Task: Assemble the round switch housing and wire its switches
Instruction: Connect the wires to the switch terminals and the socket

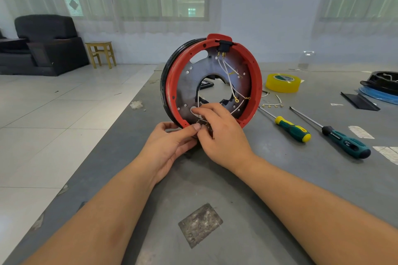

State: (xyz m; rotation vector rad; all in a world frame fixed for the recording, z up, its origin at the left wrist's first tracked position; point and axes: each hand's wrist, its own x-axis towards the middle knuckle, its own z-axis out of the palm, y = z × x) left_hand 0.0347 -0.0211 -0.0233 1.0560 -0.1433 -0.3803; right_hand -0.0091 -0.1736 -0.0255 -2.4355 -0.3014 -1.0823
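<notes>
Round red housing (212, 80) upright on table (269, 178); left hand (170, 146), right hand (221, 133), both grips pinching small switch (203, 125) at lower rim.

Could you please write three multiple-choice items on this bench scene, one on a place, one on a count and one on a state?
1. Where does the yellow tape roll lie?
A. On the table, right of the round housing
B. On the wooden stool
C. Inside the housing

2. How many screwdrivers lie on the table?
A. One
B. Two
C. Four

3. How does the round housing stand?
A. Flat, open side down
B. Upright on its edge, open side toward the camera
C. Lifted clear of the table

Answers:
1 A: the roll rests on the grey table beyond the housing's right rim.
2 B: the yellow-green screwdriver and the teal-black screwdriver lie side by side.
3 B: its red rim faces the camera, and the left hand and right hand work a small part at its lower edge.
</notes>
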